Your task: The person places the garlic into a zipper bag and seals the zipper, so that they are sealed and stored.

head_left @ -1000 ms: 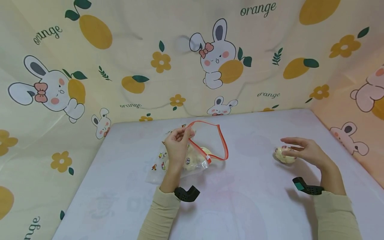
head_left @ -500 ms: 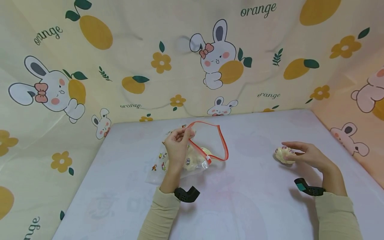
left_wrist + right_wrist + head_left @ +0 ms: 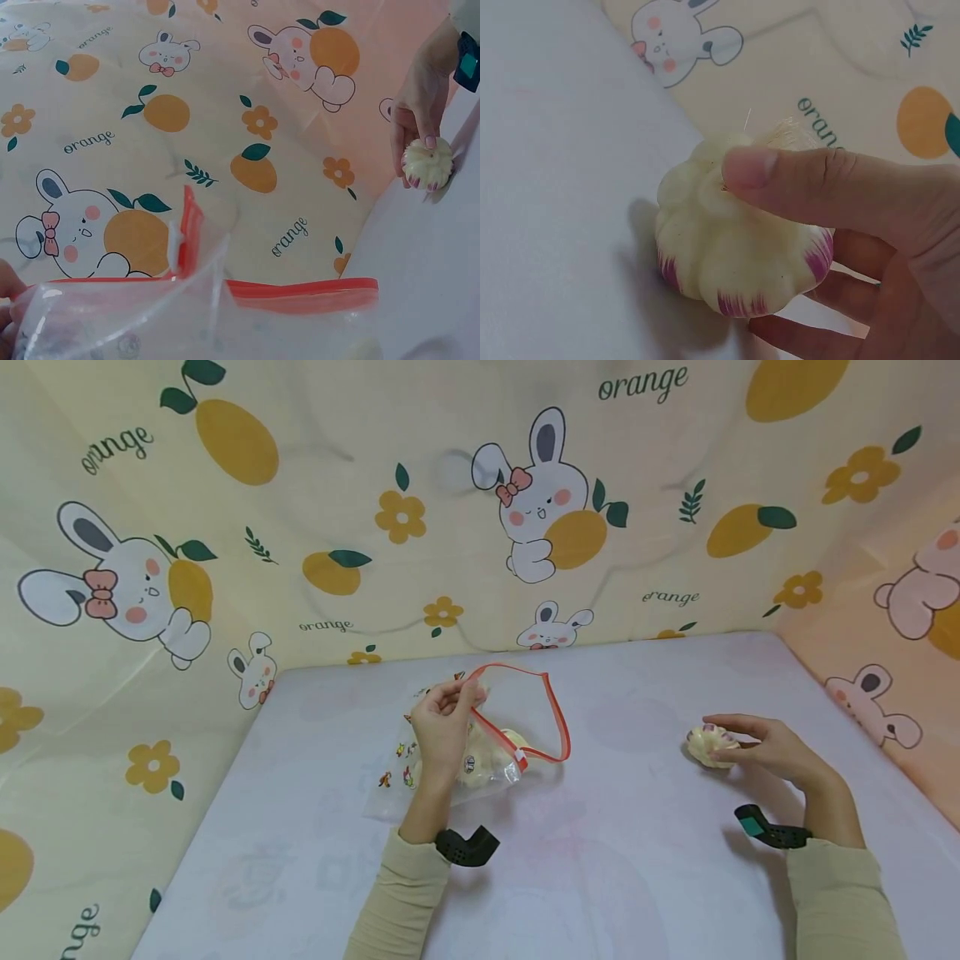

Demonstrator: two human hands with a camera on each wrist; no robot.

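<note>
My left hand (image 3: 442, 722) pinches the orange-red rim of a clear zip bag (image 3: 427, 777) with small colourful prints. The bag's mouth gapes toward the right, and pale rounded things show inside it. In the left wrist view the bag's red zip edge (image 3: 307, 289) and its white slider (image 3: 175, 247) stand up close. My right hand (image 3: 783, 756) holds a garlic bulb (image 3: 707, 745), cream with purple streaks. In the right wrist view the thumb presses on the garlic bulb (image 3: 735, 247) and the fingers curl behind it. Whether the bulb touches the table is hard to tell.
A pale table (image 3: 600, 860) lies under both hands. Behind it and along its sides hangs a cloth (image 3: 450, 485) printed with rabbits, oranges and flowers. A wide stretch of tabletop separates the bag from the garlic bulb.
My right hand has come down from just over the garlic bulb, its thumb and fingers closing round it. The left hand and the bag have stayed in place.
</note>
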